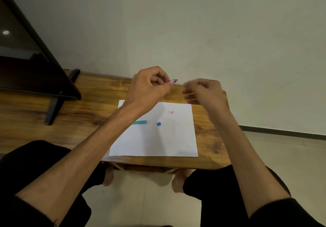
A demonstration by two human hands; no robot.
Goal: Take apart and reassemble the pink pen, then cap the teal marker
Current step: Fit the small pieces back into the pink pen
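Person seated at a low wooden tabletop (88, 106) with a white sheet of paper (158, 142) laid on it. Left hand (148, 87) is raised above the far edge of the sheet, fingers closed around the pink pen (172, 81); only the pen's short tip end shows past the fist, pointing toward the right hand (204, 90). Right hand is motion-blurred, fingers curled; cannot tell whether it holds a part.

On the sheet: a small pink piece (171, 112), probably off the pen, lying alone toward the far right; the teal marker (140, 122), partly hidden by the left forearm; a blue cap (159, 124) just beside it, not touching.

Judgement: pen is mid-disassembly or mid-reassembly; marker not yet capped.

Advice for this step: keep the barrel steady in the left hand, work over the sheet so any small part that falls stays visible, align parts along the pen's axis, and twist gently, never forcing.
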